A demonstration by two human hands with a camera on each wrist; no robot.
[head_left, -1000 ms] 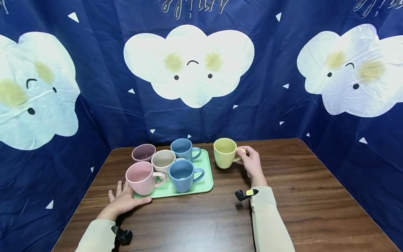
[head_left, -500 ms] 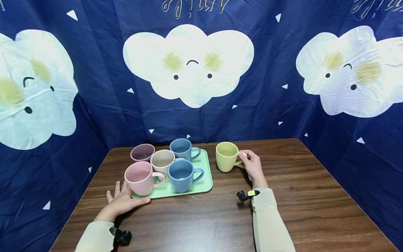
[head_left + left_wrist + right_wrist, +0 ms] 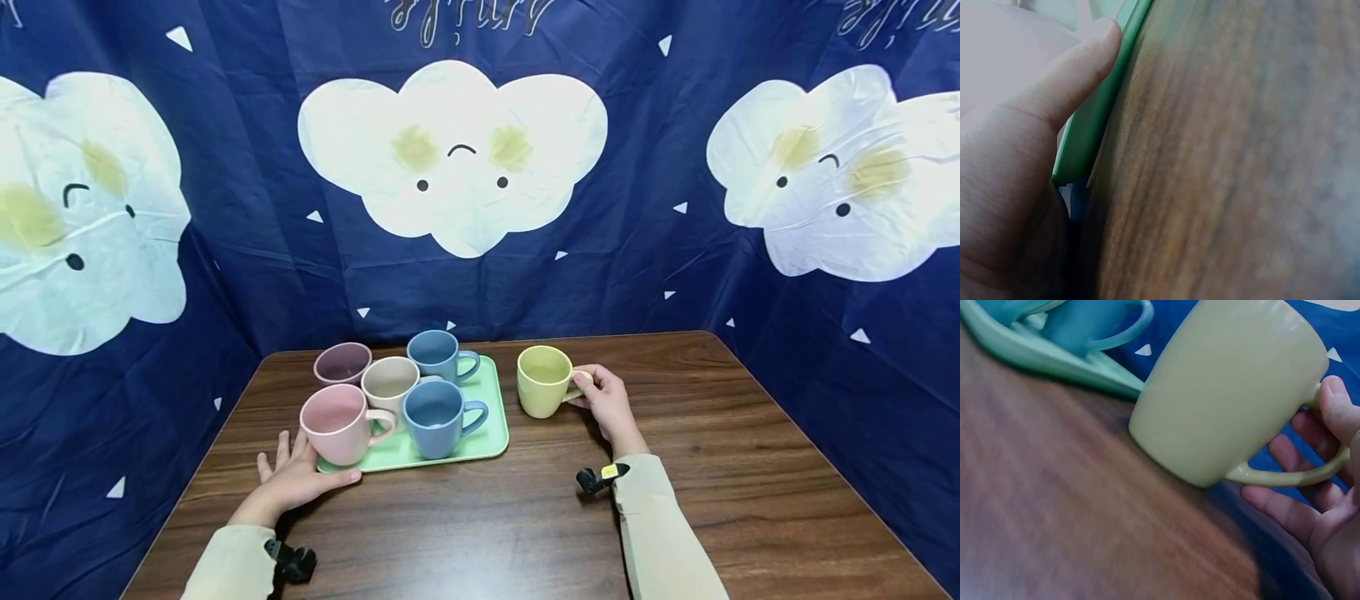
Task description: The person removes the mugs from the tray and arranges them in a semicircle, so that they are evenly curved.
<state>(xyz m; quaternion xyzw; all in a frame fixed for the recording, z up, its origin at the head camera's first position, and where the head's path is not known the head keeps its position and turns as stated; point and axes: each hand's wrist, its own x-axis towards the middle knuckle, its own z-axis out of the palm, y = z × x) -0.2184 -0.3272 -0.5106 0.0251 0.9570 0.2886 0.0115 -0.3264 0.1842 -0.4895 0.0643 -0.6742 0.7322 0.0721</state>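
Note:
My right hand (image 3: 610,402) grips the handle of a yellow mug (image 3: 542,385), thumb on top and fingers through and beneath the loop. In the right wrist view the yellow mug (image 3: 1229,387) is upright relative to the wood, its base close over it. At the near left corner of a light green tray (image 3: 491,429), my left hand (image 3: 288,483) lies with spread, fairly straight fingers beside a pink mug (image 3: 337,429). Its thumb reaches along the tray's near edge; in the left wrist view that thumb overlaps the green rim (image 3: 1100,106).
Also grouped on the tray are a near blue mug (image 3: 433,429), a far blue mug (image 3: 433,358) and a beige mug (image 3: 386,392). A purple mug (image 3: 341,364) stands at the back left. Behind the wooden table (image 3: 525,517) hangs a dark blue curtain (image 3: 637,283) with clouds.
The yellow mug, held by its handle, has moved toward the person and slightly right, right of the tray. My left hand and the other mugs have stayed in place.

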